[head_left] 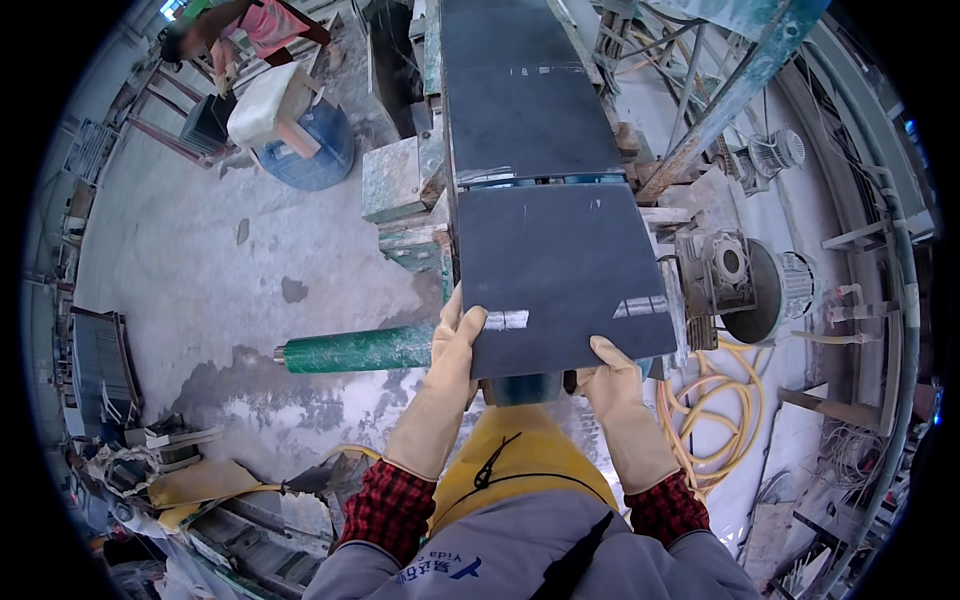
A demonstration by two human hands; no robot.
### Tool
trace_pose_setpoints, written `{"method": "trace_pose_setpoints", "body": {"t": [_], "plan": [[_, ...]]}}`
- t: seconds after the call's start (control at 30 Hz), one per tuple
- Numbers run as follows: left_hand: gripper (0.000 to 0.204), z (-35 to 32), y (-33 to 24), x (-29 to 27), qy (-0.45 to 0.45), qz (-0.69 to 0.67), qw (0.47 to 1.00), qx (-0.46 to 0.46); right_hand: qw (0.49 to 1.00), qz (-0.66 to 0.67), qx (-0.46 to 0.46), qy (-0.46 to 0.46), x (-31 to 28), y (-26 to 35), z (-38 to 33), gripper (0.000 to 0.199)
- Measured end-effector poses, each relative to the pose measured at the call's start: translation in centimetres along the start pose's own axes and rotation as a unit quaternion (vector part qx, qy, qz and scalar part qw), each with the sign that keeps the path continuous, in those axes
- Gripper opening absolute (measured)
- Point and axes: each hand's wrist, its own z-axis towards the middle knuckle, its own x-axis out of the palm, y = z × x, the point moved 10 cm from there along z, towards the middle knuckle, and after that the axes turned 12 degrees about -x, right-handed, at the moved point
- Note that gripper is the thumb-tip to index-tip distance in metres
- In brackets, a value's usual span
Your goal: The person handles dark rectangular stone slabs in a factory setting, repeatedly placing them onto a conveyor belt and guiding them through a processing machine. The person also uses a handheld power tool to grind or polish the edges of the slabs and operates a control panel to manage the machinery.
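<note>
Dark grey, flat rectangular stone slab (560,275): lies lengthwise on the feed line of a machine, its near edge at the person's waist, its far edge butting a second dark grey slab (525,90) ahead on the same line; two pale glossy patches mark its near end. Left hand (455,340), in a cream rubber glove: grips the near-left corner, thumb on the top face, fingers wrapped under the edge and out of sight, so whether they are spread cannot be told. Right hand (612,372), gloved alike: holds the near edge toward the right corner, thumb pressed on top, remaining fingers curled beneath. Handling note, as a judgement: the slab looks heavy and hard-edged, so both grips are best kept level and even, pushing straight along the line to hold the slab square to the one ahead, with fingers kept clear of any gap below. Green cylindrical roller (355,350): projects leftward from under the near-left corner, just beside the left hand. Grey electric motor with gearbox (750,285): right of the slab. Coiled yellow hose (715,415): on the floor below the motor. Blue drum (315,150): far left, near another person at work. Yellow apron (515,460): worn by the person, below the slab.
</note>
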Motion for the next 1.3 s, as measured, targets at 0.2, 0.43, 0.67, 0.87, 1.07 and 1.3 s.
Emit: {"method": "trace_pose_setpoints", "body": {"t": [0.2, 0.43, 0.67, 0.87, 1.07, 1.3], "plan": [[0.066, 1.0, -0.6, 0.0, 0.001, -0.008, 1.000, 0.008, 1.000, 0.022, 0.000, 0.020, 1.7, -0.4, 0.8, 0.023], [0.075, 2.0, -0.8, 0.6, 0.026, -0.029, 0.999, 0.029, 0.999, 0.018, 0.019, 0.019, 0.5, -1.0, 2.9, 0.028], [0.052, 3.7, -2.1, -5.6, -0.152, 0.345, 0.926, -0.008, 0.980, -0.095, 0.169, 0.048, 3.2, -1.0, 1.3, 0.043], [0.043, -4.2, -5.7, -9.4, -0.187, 0.375, 0.908, -0.018, 0.817, -0.440, 0.298, 0.224, 2.8, 2.0, -0.2, 0.065], [0.041, -15.1, 4.5, -19.6, -0.303, 0.287, 0.908, -0.023, 0.755, -0.515, -0.173, 0.368, 9.8, 2.7, -0.7, 0.036], [0.042, -28.2, 17.5, -25.6, -0.373, 0.159, 0.909, -0.100, 0.316, -0.539, -0.598, 0.502, 16.9, -5.7, -8.5, 0.005]]}}
